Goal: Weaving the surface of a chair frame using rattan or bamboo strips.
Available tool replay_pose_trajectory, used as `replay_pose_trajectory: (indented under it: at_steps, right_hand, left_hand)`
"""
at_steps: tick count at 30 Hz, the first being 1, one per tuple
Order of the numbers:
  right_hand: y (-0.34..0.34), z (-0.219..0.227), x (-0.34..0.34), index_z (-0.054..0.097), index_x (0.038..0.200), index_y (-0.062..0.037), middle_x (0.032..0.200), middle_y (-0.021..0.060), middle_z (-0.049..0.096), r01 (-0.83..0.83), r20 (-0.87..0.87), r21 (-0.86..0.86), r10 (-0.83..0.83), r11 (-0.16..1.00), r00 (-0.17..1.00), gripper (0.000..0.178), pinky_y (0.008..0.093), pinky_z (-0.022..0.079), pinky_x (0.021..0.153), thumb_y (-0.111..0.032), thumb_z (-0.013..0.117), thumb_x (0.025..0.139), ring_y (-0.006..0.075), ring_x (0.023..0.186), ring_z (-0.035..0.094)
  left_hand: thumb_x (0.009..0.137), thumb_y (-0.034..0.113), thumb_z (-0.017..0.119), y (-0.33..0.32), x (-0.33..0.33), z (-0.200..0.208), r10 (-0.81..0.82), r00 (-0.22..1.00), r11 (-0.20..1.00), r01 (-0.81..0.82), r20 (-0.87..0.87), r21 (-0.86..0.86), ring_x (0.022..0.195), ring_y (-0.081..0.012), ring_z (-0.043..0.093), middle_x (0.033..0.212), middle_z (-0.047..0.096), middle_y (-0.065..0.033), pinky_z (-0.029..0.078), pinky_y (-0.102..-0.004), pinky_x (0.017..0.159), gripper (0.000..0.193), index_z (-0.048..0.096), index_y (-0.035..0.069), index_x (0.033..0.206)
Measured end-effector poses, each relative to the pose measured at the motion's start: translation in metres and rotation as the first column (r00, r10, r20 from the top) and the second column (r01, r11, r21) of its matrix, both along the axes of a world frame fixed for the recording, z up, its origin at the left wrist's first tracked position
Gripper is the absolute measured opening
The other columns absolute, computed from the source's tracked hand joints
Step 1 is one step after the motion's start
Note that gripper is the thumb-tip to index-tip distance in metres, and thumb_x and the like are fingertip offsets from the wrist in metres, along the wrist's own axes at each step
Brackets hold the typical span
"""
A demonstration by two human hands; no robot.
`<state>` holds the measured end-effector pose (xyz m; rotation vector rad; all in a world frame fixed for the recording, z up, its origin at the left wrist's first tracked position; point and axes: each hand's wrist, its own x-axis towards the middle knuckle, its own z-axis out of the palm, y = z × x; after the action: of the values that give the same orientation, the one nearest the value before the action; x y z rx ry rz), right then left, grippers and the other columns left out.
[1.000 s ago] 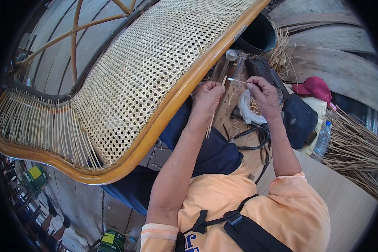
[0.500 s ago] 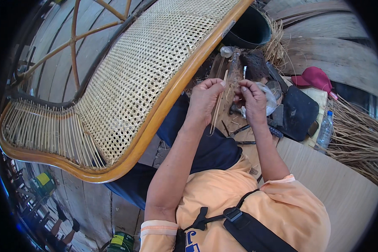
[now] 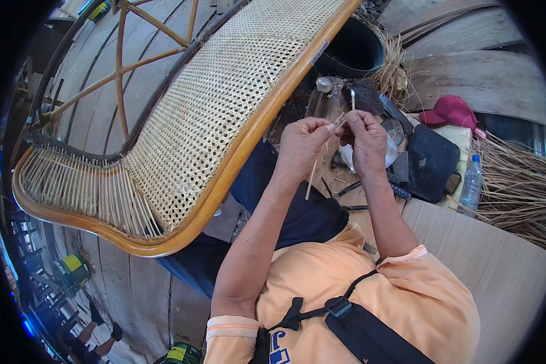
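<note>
My left hand (image 3: 305, 144) is closed in a pinch on a thin, pale cane strip (image 3: 311, 182), whose lower end hangs below the fingers. The strip's upper part leans toward my right hand (image 3: 369, 141). My right fingers are pinched together on that upper part, close beside the left fingertips. Just left of both hands lies a wooden-framed piece with a woven cane panel (image 3: 224, 85). At its lower left end, a row of loose parallel cane strands (image 3: 91, 185) spans the frame.
Beyond my hands stand a dark bucket (image 3: 353, 51) and bundled fibres (image 3: 395, 70). A clear plastic bag (image 3: 392, 151), a black flat case (image 3: 431, 162), a red cap (image 3: 450, 114), a plastic bottle (image 3: 471, 185) and a heap of cane strips (image 3: 515, 188) lie to the right.
My right hand has come closer to my left, and its fingers now meet the strip. The strip's upper part has tipped to the right. The woven panel sits slightly further right in view.
</note>
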<state>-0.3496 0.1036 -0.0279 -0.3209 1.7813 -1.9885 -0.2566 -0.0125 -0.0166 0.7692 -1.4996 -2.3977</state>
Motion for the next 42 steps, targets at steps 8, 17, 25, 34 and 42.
replay_pose_trajectory:
  at_steps: [8, 17, 25, 34, 42]
  right_hand:
    - [0.001, 0.012, 0.0, 0.064, 0.099, -0.003, 0.077, 0.0028, 0.065, 0.044, 0.053, -0.051, -0.041, 0.998, 0.998, 0.017, 0.0219, 0.047, 0.052, -0.018, 0.065, 0.09, 0.0105, 0.064, 0.063]
    - [-0.024, 0.019, 0.017, 0.063, 0.094, -0.0045, 0.076, 0.004, 0.066, -0.015, 0.264, -0.274, 0.09, 0.962, 0.96, 0.012, 0.0235, 0.05, 0.05, -0.015, 0.065, 0.089, 0.0125, 0.063, 0.065]
    - [-0.031, 0.027, 0.017, 0.064, 0.098, -0.0034, 0.078, 0.0038, 0.066, 0.025, 0.286, -0.254, 0.05, 0.967, 0.957, 0.016, 0.023, 0.051, 0.052, -0.016, 0.066, 0.089, 0.012, 0.064, 0.066]
    - [-0.025, 0.015, -0.001, 0.064, 0.103, -0.0031, 0.079, 0.0013, 0.064, 0.004, 0.114, -0.139, 0.012, 0.99, 0.993, 0.017, 0.0211, 0.048, 0.057, -0.015, 0.063, 0.09, 0.0079, 0.064, 0.059]
    - [-0.01, 0.047, 0.021, 0.063, 0.096, 0.0005, 0.075, -0.0007, 0.054, -0.129, -0.182, 0.05, 0.136, 0.99, 0.974, 0.01, 0.0194, 0.037, 0.059, -0.007, 0.06, 0.09, 0.0058, 0.064, 0.047]
  left_hand:
    - [0.097, 0.012, 0.047, -0.024, 0.005, 0.039, 0.546, 0.809, 0.838, -0.528, -0.217, 0.138, 0.072, -0.0141, 0.065, 0.09, 0.057, -0.007, 0.052, -0.0227, 0.06, 0.01, 0.048, 0.002, 0.1]
    - [0.097, 0.002, 0.045, -0.01, 0.028, 0.035, 0.507, 0.79, 0.775, -0.593, -0.344, -0.219, 0.085, -0.0105, 0.062, 0.1, 0.055, -0.0078, 0.051, -0.0212, 0.074, 0.009, 0.047, 0.001, 0.105]
    - [0.096, 0.0, 0.048, -0.001, 0.035, 0.02, 0.457, 0.779, 0.728, -0.605, -0.429, -0.323, 0.088, -0.0123, 0.062, 0.103, 0.054, -0.0074, 0.051, -0.0238, 0.077, 0.012, 0.05, 0.002, 0.108]
    - [0.086, -0.001, 0.057, -0.011, 0.061, 0.023, 0.127, 0.951, 0.435, -0.309, -0.282, -0.845, 0.096, -0.0303, 0.062, 0.108, 0.057, -0.0159, 0.05, -0.0343, 0.087, 0.02, 0.057, 0.002, 0.106]
    - [0.087, 0.009, 0.056, -0.042, 0.094, 0.068, 0.207, 0.976, 0.628, -0.182, -0.063, -0.757, 0.095, -0.0363, 0.06, 0.097, 0.061, -0.0203, 0.049, -0.0383, 0.082, 0.021, 0.059, 0.0, 0.106]
